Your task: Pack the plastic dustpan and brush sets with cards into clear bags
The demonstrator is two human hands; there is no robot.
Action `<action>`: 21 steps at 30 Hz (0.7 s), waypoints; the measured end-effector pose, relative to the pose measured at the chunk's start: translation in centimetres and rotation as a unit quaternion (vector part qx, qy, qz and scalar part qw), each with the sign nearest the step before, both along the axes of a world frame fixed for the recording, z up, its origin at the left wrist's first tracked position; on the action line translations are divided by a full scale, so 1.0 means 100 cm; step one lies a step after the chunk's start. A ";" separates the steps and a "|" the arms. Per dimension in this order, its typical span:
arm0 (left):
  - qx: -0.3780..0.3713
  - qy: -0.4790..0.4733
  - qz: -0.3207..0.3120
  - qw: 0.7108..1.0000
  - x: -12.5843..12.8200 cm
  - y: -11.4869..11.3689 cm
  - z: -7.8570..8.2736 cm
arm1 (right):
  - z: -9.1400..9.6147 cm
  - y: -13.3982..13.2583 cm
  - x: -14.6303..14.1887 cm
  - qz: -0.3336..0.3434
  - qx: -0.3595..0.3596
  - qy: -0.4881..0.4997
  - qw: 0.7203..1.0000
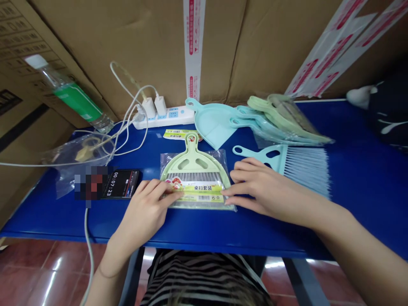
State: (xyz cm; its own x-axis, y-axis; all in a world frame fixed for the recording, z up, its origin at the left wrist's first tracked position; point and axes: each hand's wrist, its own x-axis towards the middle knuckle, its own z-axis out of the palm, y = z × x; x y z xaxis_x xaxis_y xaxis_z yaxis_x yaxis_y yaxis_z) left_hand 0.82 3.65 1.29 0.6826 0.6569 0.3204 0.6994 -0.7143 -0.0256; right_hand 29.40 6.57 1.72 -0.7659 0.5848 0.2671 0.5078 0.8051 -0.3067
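Observation:
A pale green dustpan and grey-bristled brush lie in a clear plastic bag (197,180) with a yellow label, flat on the blue table (204,229). My left hand (145,206) holds the bag's left side, fingers across the label. My right hand (255,189) grips its right edge with the fingertips. Just right of my right hand lies a light blue hand brush (302,168), not touching it. Behind the bag stand a loose light blue dustpan (212,123) and a stack of bagged green and blue dustpans (283,121).
A phone (123,185) showing a timer lies left of the bag, partly blurred out. Further back are a white power strip (164,117) with plugged-in chargers, tangled white cables, a loose plastic bag (79,157) and a water bottle (76,97). Cardboard boxes (134,51) wall the table's far side.

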 end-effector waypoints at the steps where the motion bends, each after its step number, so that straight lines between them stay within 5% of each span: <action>1: 0.005 0.001 0.002 1.000 -0.001 0.000 0.001 | 0.001 0.000 0.000 0.002 -0.007 0.003 1.000; 21: 0.095 -0.038 0.079 0.992 -0.013 0.000 -0.009 | 0.003 0.000 -0.002 -0.002 -0.023 -0.003 1.000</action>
State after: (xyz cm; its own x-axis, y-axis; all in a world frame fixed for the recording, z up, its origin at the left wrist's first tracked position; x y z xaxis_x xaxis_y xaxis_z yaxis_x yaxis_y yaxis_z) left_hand -0.53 3.67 0.36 0.5453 0.6768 0.4945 0.8072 -0.5830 -0.0923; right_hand 29.20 6.52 2.02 -0.7651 0.5997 0.2346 0.5129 0.7878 -0.3410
